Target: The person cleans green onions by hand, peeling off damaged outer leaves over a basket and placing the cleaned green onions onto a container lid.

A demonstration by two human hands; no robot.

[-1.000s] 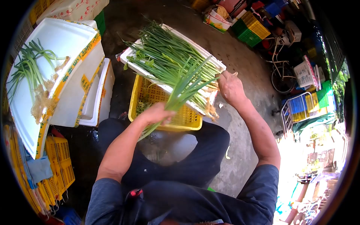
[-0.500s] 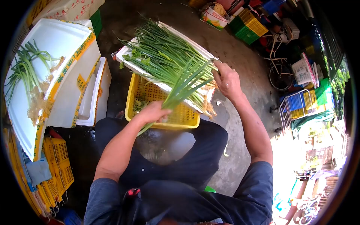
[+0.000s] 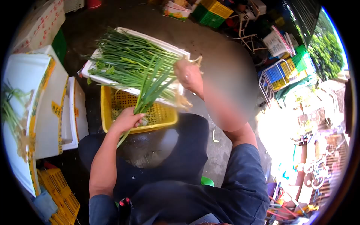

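My left hand (image 3: 129, 119) is wrapped round a bunch of green onions (image 3: 150, 88), leaves fanned up and to the right, above the yellow basket (image 3: 165, 119). Behind it, a white foam tray (image 3: 144, 36) holds a thick layer of green onions (image 3: 127, 52), roots toward the right. At the tray's right end my right hand (image 3: 187, 74) is closed, with pale roots showing just beyond its fingers; what exactly it grips is hard to make out. Some plant bits lie inside the basket.
More onions with roots (image 3: 17, 116) lie on a white foam lid (image 3: 22, 71) at the left, beside foam boxes (image 3: 48, 108). Yellow crates (image 3: 60, 195) are at lower left. A metal cart (image 3: 275, 77) with crates stands at the right.
The view has swung to the right, shifting the scene left. My right hand has gone from spread fingers at the tray's corner to closed near the roots. My left hand keeps its bunch.
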